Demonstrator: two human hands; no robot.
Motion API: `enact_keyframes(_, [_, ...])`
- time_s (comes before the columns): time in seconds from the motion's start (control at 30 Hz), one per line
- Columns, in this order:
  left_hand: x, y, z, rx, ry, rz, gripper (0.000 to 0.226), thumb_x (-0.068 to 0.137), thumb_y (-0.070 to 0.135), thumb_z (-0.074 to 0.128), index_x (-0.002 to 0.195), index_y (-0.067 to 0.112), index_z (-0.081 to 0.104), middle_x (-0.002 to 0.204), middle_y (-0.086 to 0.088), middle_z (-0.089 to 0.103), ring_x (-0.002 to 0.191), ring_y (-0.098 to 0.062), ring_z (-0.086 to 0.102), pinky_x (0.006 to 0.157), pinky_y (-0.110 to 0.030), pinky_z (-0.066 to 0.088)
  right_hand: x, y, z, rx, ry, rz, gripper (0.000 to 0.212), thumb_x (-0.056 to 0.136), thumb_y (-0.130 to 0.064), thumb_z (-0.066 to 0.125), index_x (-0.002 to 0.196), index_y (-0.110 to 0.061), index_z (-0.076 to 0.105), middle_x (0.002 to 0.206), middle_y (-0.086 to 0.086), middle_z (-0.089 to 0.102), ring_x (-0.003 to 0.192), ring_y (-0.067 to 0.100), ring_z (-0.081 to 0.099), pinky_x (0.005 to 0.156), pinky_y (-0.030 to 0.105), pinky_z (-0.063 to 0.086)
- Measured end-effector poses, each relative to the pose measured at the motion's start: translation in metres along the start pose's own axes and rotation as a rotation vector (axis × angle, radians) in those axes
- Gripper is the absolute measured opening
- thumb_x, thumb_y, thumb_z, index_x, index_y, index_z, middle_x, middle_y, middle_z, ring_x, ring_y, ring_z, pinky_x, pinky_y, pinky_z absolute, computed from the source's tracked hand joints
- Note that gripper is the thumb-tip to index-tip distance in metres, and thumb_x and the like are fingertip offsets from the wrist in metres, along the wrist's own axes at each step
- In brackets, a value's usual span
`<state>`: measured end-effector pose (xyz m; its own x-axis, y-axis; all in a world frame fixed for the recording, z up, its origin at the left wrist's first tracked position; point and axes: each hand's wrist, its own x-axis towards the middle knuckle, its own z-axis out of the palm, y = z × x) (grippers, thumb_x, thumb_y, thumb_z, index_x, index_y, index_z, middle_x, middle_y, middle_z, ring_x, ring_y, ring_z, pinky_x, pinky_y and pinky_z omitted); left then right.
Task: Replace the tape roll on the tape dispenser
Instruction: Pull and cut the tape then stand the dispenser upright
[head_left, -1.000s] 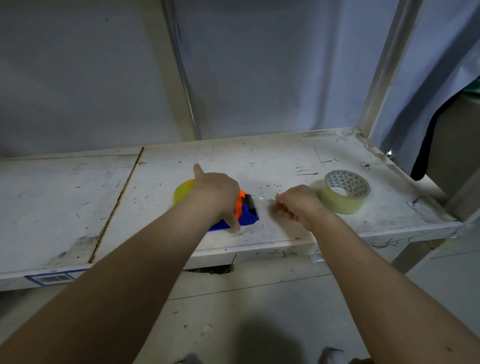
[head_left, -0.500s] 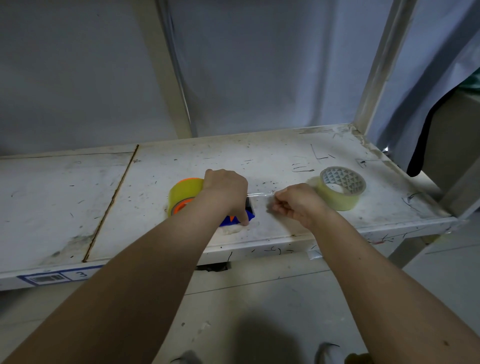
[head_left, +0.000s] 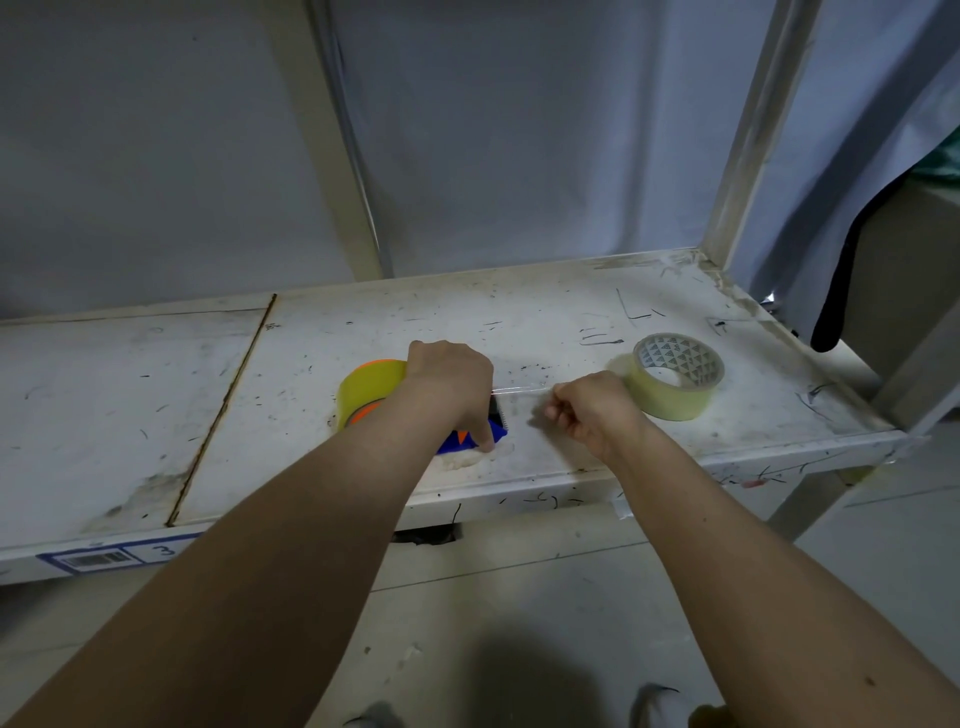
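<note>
Pinched in the right hand's (head_left: 587, 410) closed grip was the free end of a clear tape strip (head_left: 519, 388), drawn taut from the tape dispenser (head_left: 470, 441), which was pressed to the desk (head_left: 156, 415) under the left hand (head_left: 449, 387). That grip was clamped over the blue and orange body, fingers curled down its near side. A yellow tape roll (head_left: 366, 392) was seated on the dispenser just behind the left grip, so the mounting appeared done. What seemed left was threading the strip across the cutter and tearing it off. A paler roll (head_left: 675, 376) was left lying flat just beyond the right grip, touching nothing else; whether it was the old roll could not be told. Most of the dispenser was covered by the left hand, and its blade and roller were hard to make out. The strip itself was nearly invisible but for a glint, and how it was held between the right fingertips was hidden.
</note>
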<state>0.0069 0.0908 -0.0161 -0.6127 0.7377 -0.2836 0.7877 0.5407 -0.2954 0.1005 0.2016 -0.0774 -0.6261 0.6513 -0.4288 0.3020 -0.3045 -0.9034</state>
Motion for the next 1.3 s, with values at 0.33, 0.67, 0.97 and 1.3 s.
enact_keyframes(0.33, [-0.002,-0.002,0.0,-0.036,0.014,0.009,0.048,0.059,0.057,0.074,0.085,0.022,0.052,0.086,0.002,0.058,0.083,-0.021,0.053,0.069,-0.033,0.036,0.004,0.001,-0.009,0.133,-0.031,0.031,0.023,0.092,0.002,0.045,0.073,0.0,0.059,0.06,0.01,0.053,0.053,0.016,0.053,0.044,0.018,0.035])
enact_keyframes(0.67, [-0.036,-0.077,-0.014,-1.02,0.113,0.124,0.05,0.059,0.033,0.087,0.102,0.024,0.063,0.096,0.003,0.066,0.085,-0.014,0.061,0.074,-0.027,0.049,-0.024,-0.039,-0.002,0.568,-0.504,0.272,0.01,0.081,-0.011,0.065,0.072,-0.006,0.064,0.065,0.006,0.065,0.042,0.003,0.056,0.041,0.008,0.046])
enact_keyframes(0.97, [-0.038,-0.091,0.007,-1.34,0.167,0.152,0.058,0.042,0.039,0.086,0.095,0.028,0.066,0.099,0.006,0.07,0.099,-0.011,0.064,0.1,-0.037,0.047,-0.044,-0.045,0.023,0.73,-0.499,0.497,0.016,0.085,-0.011,0.063,0.071,-0.002,0.061,0.066,0.005,0.056,0.043,0.01,0.057,0.041,0.011,0.047])
enact_keyframes(1.3, [-0.045,-0.077,-0.001,-0.936,0.325,-0.002,0.065,0.059,0.041,0.085,0.114,0.03,0.053,0.11,0.007,0.057,0.102,-0.019,0.053,0.082,-0.034,0.046,-0.071,-0.081,0.026,0.228,-0.201,-0.035,0.017,0.085,-0.012,0.056,0.068,-0.009,0.058,0.06,0.0,0.052,0.047,0.008,0.046,0.038,0.014,0.036])
